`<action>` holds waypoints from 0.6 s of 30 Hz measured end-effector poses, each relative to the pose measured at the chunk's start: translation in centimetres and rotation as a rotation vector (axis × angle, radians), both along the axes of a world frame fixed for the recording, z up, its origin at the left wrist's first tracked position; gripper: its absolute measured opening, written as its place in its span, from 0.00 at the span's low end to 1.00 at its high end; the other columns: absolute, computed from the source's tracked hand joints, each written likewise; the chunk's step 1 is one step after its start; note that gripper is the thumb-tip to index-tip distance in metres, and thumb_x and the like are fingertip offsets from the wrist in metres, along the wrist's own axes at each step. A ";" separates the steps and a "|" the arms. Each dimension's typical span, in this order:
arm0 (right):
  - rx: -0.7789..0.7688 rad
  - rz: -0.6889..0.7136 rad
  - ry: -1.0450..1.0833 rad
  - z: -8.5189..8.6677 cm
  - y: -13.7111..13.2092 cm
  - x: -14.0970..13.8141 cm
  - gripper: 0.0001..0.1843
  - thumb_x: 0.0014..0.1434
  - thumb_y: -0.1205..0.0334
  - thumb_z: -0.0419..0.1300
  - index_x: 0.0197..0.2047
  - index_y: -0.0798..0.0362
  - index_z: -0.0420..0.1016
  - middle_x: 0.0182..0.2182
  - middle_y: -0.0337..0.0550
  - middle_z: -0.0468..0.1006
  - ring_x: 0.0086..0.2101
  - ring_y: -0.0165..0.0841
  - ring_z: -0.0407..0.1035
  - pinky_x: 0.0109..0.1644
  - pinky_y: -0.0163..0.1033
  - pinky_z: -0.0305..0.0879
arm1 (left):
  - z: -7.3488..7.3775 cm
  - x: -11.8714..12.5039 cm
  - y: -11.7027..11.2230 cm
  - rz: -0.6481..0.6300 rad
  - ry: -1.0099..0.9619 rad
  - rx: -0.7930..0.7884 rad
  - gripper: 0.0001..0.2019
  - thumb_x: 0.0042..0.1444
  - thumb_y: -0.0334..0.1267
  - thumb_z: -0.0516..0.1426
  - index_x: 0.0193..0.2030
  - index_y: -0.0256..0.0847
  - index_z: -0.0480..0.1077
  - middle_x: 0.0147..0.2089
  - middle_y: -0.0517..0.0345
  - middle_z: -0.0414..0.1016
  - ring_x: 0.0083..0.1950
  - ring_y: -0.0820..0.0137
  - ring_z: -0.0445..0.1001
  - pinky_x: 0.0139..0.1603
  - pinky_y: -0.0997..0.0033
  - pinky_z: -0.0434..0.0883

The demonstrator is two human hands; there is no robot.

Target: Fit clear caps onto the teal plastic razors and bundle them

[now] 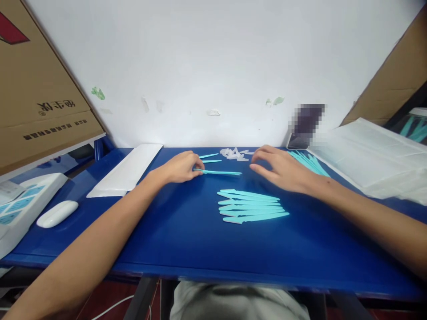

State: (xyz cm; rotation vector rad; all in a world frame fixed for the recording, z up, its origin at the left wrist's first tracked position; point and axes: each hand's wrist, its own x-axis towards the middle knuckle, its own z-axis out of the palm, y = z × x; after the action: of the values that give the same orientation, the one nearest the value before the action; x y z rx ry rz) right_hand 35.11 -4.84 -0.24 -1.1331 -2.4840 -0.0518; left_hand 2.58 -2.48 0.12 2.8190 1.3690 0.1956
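My left hand [185,167] pinches the end of one or two turquoise eyebrow razors [222,172], held level above the blue table. Two more turquoise razors [211,161] lie just behind that hand, partly hidden by it. To the right, my right hand [271,165] hovers with thumb and index finger apart, beside a small pile of translucent plastic caps [233,154]. One cap lies close to its fingertips; whether they touch I cannot tell. In front of both hands, several turquoise razors [251,206] are spread in a row, blades to the left.
Another bunch of turquoise razors [308,162] lies past my right wrist, near a phone [298,141] against the wall. White plastic wrapping [370,155] covers the right side. At left are a white sleeve [128,171], a white mouse [57,214] and a cardboard box [43,80].
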 end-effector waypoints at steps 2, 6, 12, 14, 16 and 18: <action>-0.067 -0.005 0.050 0.0 0.0 0.8 0.19 0.68 0.45 0.51 0.42 0.52 0.71 0.46 0.49 0.73 0.42 0.40 0.70 0.48 0.46 0.63 | 0.2 -1.7 0.6 0.071 0.025 0.001 0.11 0.59 0.42 0.60 0.43 0.42 0.81 0.45 0.52 0.82 0.47 0.59 0.76 0.47 0.64 0.69; -0.171 0.000 0.113 -0.2 -0.8 1.1 0.19 0.67 0.44 0.52 0.33 0.51 0.64 0.35 0.43 0.71 0.33 0.34 0.64 0.38 0.40 0.59 | 0.0 -3.3 1.6 0.141 0.029 0.057 0.14 0.59 0.45 0.58 0.45 0.41 0.80 0.46 0.51 0.81 0.47 0.58 0.77 0.48 0.63 0.70; -0.370 0.143 -0.079 -0.1 -2.7 -0.1 0.19 0.65 0.43 0.55 0.45 0.49 0.73 0.40 0.44 0.72 0.35 0.35 0.65 0.37 0.40 0.59 | -0.6 -3.1 1.5 0.137 -0.014 0.152 0.20 0.60 0.51 0.58 0.50 0.40 0.77 0.51 0.48 0.77 0.50 0.56 0.76 0.50 0.60 0.70; -0.406 0.171 -0.098 -0.1 -3.0 -0.4 0.20 0.65 0.43 0.54 0.46 0.49 0.75 0.40 0.45 0.72 0.36 0.35 0.66 0.39 0.40 0.60 | -0.5 -2.6 1.3 0.139 -0.024 0.160 0.21 0.60 0.52 0.58 0.52 0.40 0.77 0.51 0.49 0.76 0.49 0.57 0.76 0.48 0.61 0.70; -0.414 0.174 -0.096 -0.1 -3.0 -0.7 0.20 0.65 0.43 0.55 0.45 0.50 0.77 0.39 0.46 0.73 0.37 0.36 0.67 0.40 0.40 0.60 | -0.4 -2.1 1.0 0.142 -0.032 0.171 0.21 0.61 0.52 0.57 0.52 0.40 0.77 0.51 0.49 0.76 0.47 0.57 0.76 0.46 0.61 0.70; -0.422 0.165 -0.092 -0.1 -2.9 -0.8 0.20 0.65 0.45 0.55 0.43 0.51 0.79 0.38 0.46 0.74 0.35 0.35 0.67 0.38 0.40 0.61 | -0.4 -1.7 0.8 0.135 -0.038 0.183 0.20 0.63 0.51 0.55 0.52 0.40 0.77 0.51 0.49 0.76 0.46 0.58 0.76 0.44 0.62 0.70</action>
State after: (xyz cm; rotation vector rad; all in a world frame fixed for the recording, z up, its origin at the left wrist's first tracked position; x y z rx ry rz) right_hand 34.34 -7.71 -0.29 -1.0941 -2.7398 0.4994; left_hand 0.90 -1.64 -0.27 2.8477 1.6134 0.3926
